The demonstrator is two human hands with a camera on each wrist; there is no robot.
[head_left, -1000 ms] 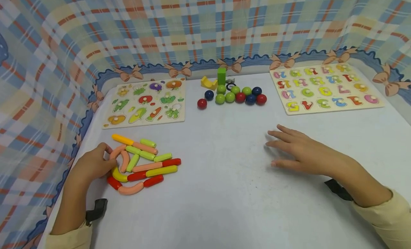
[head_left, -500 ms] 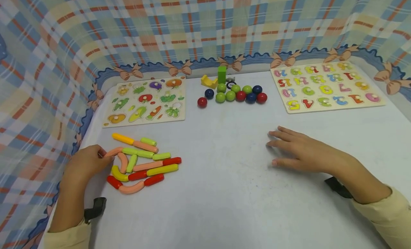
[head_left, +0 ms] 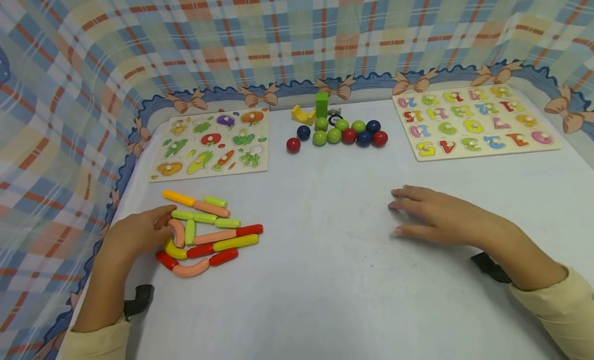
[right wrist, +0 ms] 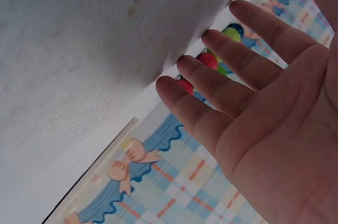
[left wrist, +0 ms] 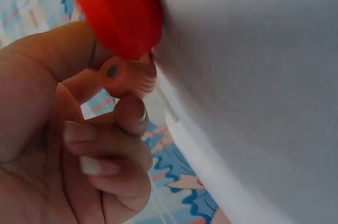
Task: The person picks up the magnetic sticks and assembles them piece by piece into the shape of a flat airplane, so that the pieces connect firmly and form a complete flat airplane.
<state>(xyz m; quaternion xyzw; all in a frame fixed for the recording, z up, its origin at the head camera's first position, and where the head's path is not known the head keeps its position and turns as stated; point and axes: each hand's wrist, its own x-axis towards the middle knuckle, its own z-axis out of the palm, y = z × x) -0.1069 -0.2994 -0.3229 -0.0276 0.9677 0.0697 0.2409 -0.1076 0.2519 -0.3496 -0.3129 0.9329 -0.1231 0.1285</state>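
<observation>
In the head view my left hand [head_left: 134, 236] is at the left end of a group of sausage-shaped pieces, its fingers curled. The left wrist view has a pink sausage-shaped piece [left wrist: 124, 78] with a dark dot in its end, pinched between thumb and finger; the hand hides most of it from above. Beside the hand lie a curved pink piece [head_left: 177, 233], a yellow curved piece [head_left: 175, 250] and a row of light green pieces [head_left: 195, 217]. A red piece [left wrist: 119, 12] looms close to the left wrist camera. My right hand [head_left: 441, 215] hovers over the table, fingers spread, holding nothing.
A vegetable puzzle board [head_left: 213, 146] stands at the back left, a number puzzle board [head_left: 478, 123] at the back right. Between them sit several coloured balls [head_left: 349, 136], a green block [head_left: 322, 104] and a yellow piece [head_left: 303, 114]. Plaid cloth [head_left: 278, 40] borders the white table.
My left hand shifted away from the group with the pink piece, then back toward it, its fingers now covering that piece. The green row slid slightly left. The right hand has barely moved.
</observation>
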